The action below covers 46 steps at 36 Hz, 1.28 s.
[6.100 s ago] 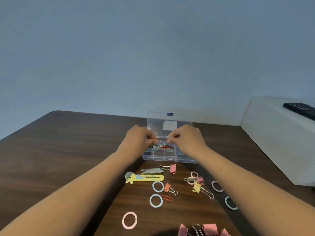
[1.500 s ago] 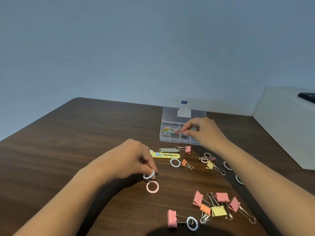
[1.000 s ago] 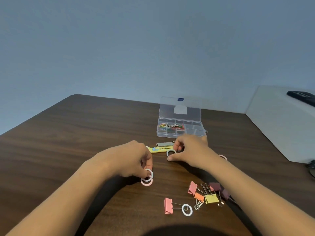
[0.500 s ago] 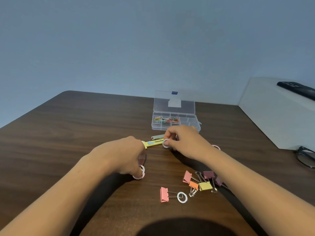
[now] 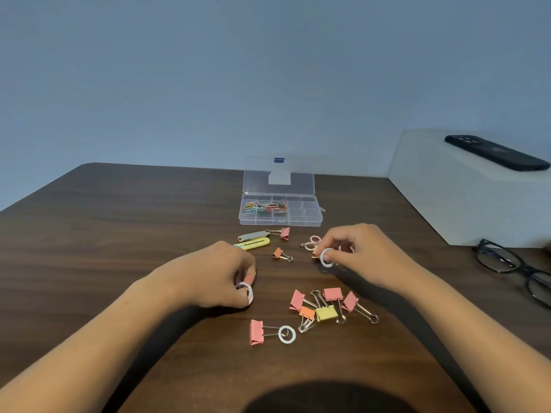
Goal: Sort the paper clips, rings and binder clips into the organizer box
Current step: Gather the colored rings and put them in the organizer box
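Observation:
The clear organizer box (image 5: 310, 222) stands open at the far middle of the table, with coloured paper clips (image 5: 264, 206) in its left compartments. My left hand (image 5: 214, 274) pinches two stacked rings (image 5: 247, 291), one white and one pink, just above the table. My right hand (image 5: 362, 253) holds a pale ring (image 5: 326, 258) between thumb and fingers, right of centre. A heap of pink, orange and yellow binder clips (image 5: 326, 305) lies near me. One pink binder clip (image 5: 257, 332) lies beside a white ring (image 5: 286, 334). A small orange binder clip (image 5: 281, 254) sits between my hands.
A yellow utility knife (image 5: 256, 243) and a grey tool (image 5: 253, 235) lie in front of the box, with a pink binder clip (image 5: 284, 233) beside them. Black glasses (image 5: 512, 268) rest at the right. A phone (image 5: 495, 152) lies on a white block (image 5: 465, 204).
My right hand came back from the box, picked a ring off the table and moved it right. My left hand gathered a white ring and a pink ring together.

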{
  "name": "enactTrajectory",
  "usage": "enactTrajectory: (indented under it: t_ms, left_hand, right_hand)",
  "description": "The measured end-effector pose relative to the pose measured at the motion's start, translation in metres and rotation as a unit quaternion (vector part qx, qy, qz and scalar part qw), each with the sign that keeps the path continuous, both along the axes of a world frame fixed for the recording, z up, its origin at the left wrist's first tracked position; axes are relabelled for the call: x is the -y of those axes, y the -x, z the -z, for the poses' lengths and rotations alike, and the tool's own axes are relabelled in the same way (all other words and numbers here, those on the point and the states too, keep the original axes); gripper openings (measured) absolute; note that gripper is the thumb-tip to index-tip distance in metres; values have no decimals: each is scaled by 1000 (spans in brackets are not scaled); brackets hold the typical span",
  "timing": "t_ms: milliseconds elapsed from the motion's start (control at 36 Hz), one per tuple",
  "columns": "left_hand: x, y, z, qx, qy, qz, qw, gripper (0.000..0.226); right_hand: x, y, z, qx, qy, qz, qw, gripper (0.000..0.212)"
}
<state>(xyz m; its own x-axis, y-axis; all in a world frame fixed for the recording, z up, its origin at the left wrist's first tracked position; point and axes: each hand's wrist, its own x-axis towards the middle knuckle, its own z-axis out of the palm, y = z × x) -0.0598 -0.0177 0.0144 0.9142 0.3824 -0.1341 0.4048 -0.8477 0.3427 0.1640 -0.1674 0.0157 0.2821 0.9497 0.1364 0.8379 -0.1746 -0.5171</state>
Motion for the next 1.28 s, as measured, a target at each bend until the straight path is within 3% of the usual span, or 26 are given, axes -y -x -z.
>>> enactTrajectory:
  t_ms: [333, 556, 639, 806, 889, 1056, 1278]
  left_hand:
    - [12, -42, 5, 129, 21, 1, 991, 16]
    - [22, -78, 18, 245, 56, -74, 965, 14]
    - [18, -72, 27, 236, 32, -82, 968, 15]
    - [14, -62, 28, 317, 72, -114, 939, 10]
    - [17, -64, 30, 301, 70, -94, 946, 12]
    - [21, -68, 33, 246, 36, -59, 967, 15]
    - [27, -69, 28, 257, 9, 23, 966, 15]
  right_hand:
    - [10, -38, 21, -72, -130, 140, 979, 16]
    - [13, -50, 30, -115, -90, 175, 974, 10]
    - [12, -51, 35, -112, -54, 159, 980, 14]
    - [11, -50, 34, -126, -15, 141, 982, 9]
    - [10, -50, 34, -134, 19, 134, 982, 9]
    - [9, -44, 26, -106, 60, 127, 984, 7]
    - [9, -40, 8, 81, 137, 115, 981, 5]
